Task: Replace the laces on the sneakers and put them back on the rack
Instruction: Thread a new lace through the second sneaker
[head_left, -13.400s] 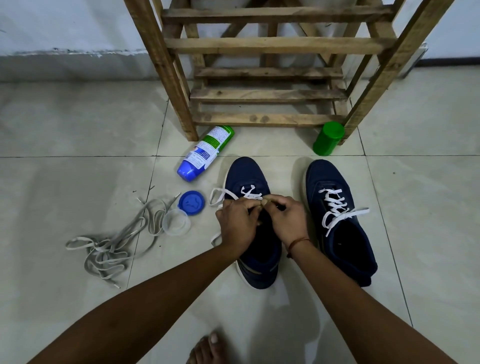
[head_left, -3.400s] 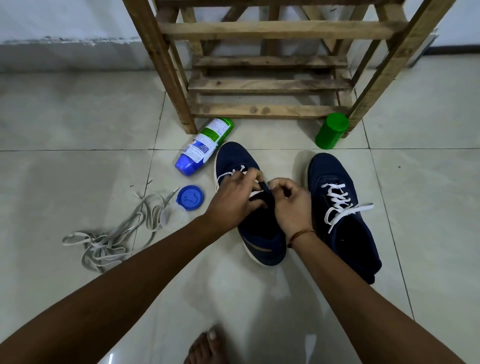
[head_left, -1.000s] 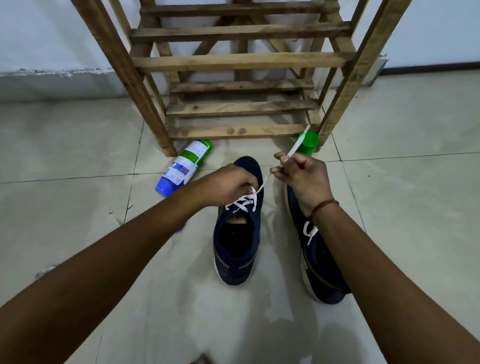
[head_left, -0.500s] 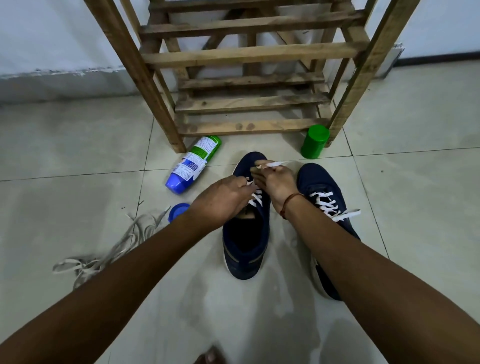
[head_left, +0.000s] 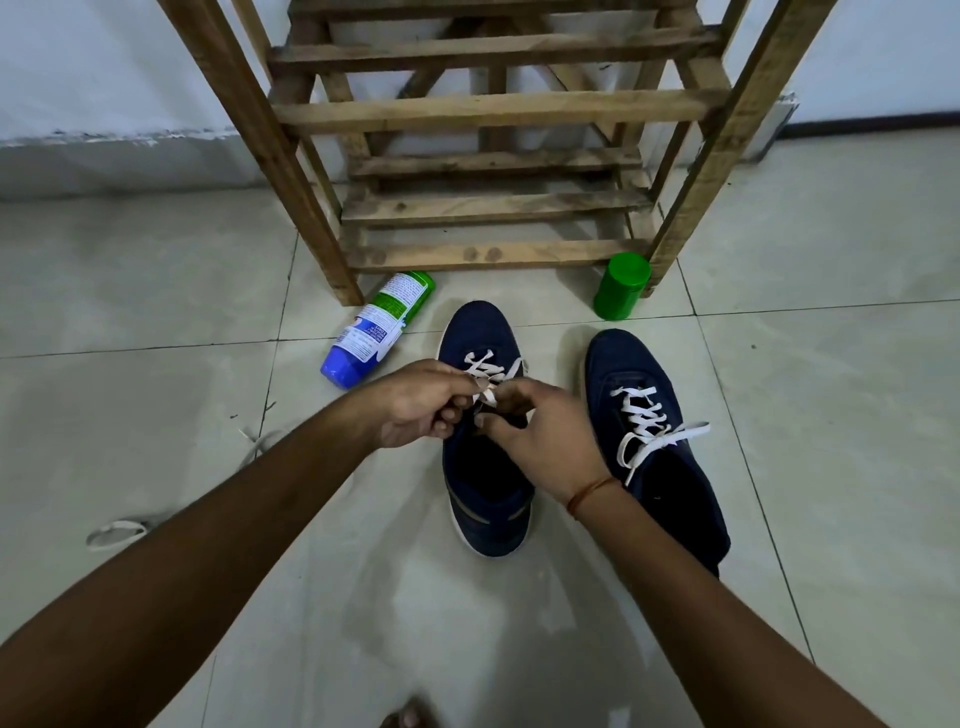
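**Head view: both hands on the white lace of one navy sneaker**

The sneaker sits on the tiled floor just in front of the wooden rack, toe toward it. The left hand and right hand meet over its tongue. Each has its fingers curled in, pinching part of the white lace. Which eyelet they are working is hidden behind the knuckles. The other sneaker lies just beside it on the right, its own lace threaded through and crossed, ends trailing loose.

I'd judge the lace flat, soft and floppy, so it wants pinching close to the tip to steer it. The shoe looks light, with a soft cloth upper and a firmer sole. For the rack, I'd take hold at the heel collar.

Counting up:
- two sneakers
- two white laces
- one rack
- one spray can lying on its side
- one green container standing at the rack's leg

Loops of grey old lace show at the left, but I cannot tell how many.
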